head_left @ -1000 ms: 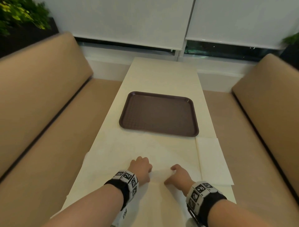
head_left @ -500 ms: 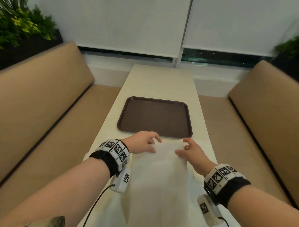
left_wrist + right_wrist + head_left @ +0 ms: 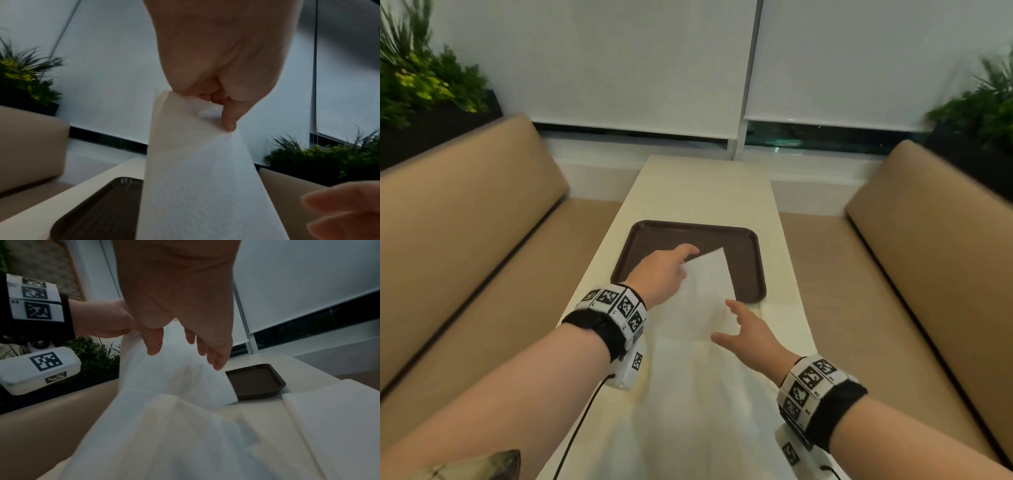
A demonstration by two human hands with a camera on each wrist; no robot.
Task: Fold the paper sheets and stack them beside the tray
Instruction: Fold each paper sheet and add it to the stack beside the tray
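Paper sheet [image 3: 705, 291] lifted above the near edge of the brown tray [image 3: 746, 260], pinched at its top corner by left hand [image 3: 664, 270]. Right hand [image 3: 750, 329] just beside it, fingers spread, holding nothing. Half a second ago gripped by both hands; now raised further over the desk [image 3: 705, 185].

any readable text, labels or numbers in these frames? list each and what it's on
None readable.
Left wristband: black-and-white square fiducial markers only, no words.
Right wristband: same kind of markers, no words.
Paper sheet, tray, table: no print visible.
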